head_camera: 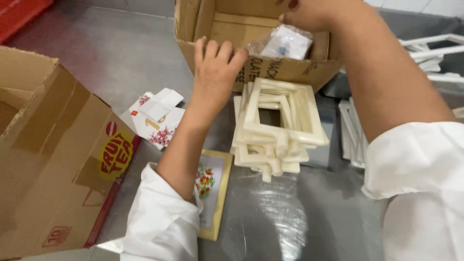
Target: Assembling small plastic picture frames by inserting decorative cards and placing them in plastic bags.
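1. Inside the open cardboard box (270,67) at the far edge of the work surface lies a clear plastic packet (285,42) with something white and a small blue mark inside; it rests against the box's right inner wall.
2. The right hand (309,12) is over the box opening, directly above the packet. Its fingers are curled downward at the packet's top edge; whether they actually pinch the plastic cannot be told, since the fingertips are partly cut off by the frame edge.
3. The left hand (215,65) rests on the box's near-left rim, fingers loosely spread and laid flat over the edge. It grasps nothing else.
4. Just in front of the box stands an uneven stack of cream picture frames (275,128), square and hollow, the upper ones skewed against the lower.
5. In front and to the left of the box, partly under the left forearm, lies a gold-edged floral picture (215,193), flat on the grey metal table (275,222).
6. Left of the box, white printed cards with red blossoms (154,118) lie loosely overlapped.
7. Further left of the box sits a second, larger carton (53,159), open, with a yellow and red label on its side.
8. Right of the box, white frame pieces (353,133) lie flat, with more white slats behind them.
9. Both arms wear white sleeves (159,222).
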